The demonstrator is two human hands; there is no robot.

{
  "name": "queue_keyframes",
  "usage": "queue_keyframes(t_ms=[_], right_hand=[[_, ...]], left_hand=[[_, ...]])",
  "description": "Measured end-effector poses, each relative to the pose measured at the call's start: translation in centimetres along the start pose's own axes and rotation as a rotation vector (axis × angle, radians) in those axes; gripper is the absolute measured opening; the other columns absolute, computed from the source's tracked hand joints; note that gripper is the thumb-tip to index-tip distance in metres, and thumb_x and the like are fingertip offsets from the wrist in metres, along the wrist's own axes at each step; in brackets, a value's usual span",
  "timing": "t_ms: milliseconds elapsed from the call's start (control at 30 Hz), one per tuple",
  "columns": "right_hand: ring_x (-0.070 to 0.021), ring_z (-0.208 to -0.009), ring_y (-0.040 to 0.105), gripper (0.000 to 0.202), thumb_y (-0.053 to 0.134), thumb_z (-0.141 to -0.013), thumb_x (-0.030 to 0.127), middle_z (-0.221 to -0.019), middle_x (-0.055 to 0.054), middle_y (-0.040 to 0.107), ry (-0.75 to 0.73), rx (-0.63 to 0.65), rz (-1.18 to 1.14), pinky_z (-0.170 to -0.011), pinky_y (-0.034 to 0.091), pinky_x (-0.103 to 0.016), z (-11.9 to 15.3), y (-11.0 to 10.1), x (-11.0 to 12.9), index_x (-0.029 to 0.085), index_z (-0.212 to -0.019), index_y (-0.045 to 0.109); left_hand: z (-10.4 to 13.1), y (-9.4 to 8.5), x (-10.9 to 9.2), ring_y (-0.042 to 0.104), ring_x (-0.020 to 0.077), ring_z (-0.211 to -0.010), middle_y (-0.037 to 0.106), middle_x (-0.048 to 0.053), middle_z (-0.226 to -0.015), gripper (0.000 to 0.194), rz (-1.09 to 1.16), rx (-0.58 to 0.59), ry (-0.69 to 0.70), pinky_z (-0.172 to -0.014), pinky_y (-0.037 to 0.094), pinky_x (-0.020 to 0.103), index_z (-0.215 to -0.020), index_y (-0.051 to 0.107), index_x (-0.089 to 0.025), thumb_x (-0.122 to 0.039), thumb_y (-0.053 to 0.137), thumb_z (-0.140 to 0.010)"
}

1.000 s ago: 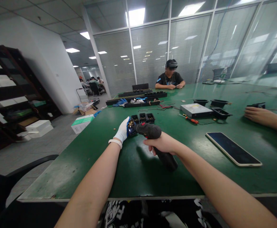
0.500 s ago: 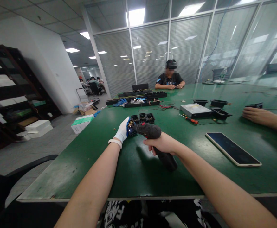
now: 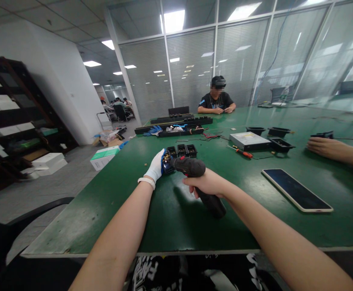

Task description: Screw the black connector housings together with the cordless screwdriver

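We see a green table [image 3: 170,226]; a phone [image 3: 297,190] lies toward its right edge, a silver drive [image 3: 249,140] and black trays [image 3: 182,150] farther in.

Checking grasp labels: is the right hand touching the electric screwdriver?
Touching. The head view shows the right hand wrapped around the electric screwdriver at its handle, with no gap visible.

Readable text: none on any item.
Shirt print at near edge [image 3: 152,270]: white lettering, cut off and unreadable.
Far boxes [image 3: 105,157]: labels too small to read.
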State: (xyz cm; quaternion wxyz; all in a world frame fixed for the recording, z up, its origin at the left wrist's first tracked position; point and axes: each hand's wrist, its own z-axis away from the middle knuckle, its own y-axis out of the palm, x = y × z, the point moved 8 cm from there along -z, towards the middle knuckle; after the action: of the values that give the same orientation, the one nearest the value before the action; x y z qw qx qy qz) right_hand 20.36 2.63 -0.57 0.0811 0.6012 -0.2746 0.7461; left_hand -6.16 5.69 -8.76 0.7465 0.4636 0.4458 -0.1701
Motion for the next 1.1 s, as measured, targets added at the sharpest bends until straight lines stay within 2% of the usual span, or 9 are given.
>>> queue_keyframes(t_ms=[200,600,1100], right_hand=[[-0.0148,-0.048,0.063,0.040,0.076,-0.102,0.012,-0.054,-0.001,0.069,-0.007,0.005,0.020,-0.053,0.050,-0.024,0.05,0.04,0.06,0.020,-0.064,0.066],[-0.0140,-0.048,0.064,0.041,0.074,-0.104,0.010,-0.054,0.000,0.069,-0.008,-0.003,0.032,-0.052,0.049,-0.023,-0.10,0.09,0.07,0.020,-0.064,0.065],[-0.0143,-0.048,0.064,0.040,0.074,-0.104,0.009,-0.054,0.000,0.069,0.007,-0.007,0.018,-0.053,0.049,-0.024,0.03,-0.03,0.04,0.020,-0.066,0.065]], left_hand=[[-0.15,-0.20,0.24,0.090,0.0374,-0.114,0.091,0.018,-0.120,0.052,-0.002,0.004,-0.008,-0.117,0.067,0.052,-0.146,0.082,-0.013,-0.054,0.069,-0.116],[-0.22,-0.36,0.28,0.092,0.0342,-0.108,0.092,0.018,-0.118,0.053,0.023,-0.010,-0.008,-0.115,0.068,0.047,-0.150,0.080,-0.011,-0.051,0.070,-0.117],[-0.38,-0.56,0.32,0.091,0.0347,-0.105,0.092,0.018,-0.117,0.052,0.015,-0.009,-0.008,-0.112,0.069,0.048,-0.148,0.081,-0.012,-0.052,0.072,-0.115]])
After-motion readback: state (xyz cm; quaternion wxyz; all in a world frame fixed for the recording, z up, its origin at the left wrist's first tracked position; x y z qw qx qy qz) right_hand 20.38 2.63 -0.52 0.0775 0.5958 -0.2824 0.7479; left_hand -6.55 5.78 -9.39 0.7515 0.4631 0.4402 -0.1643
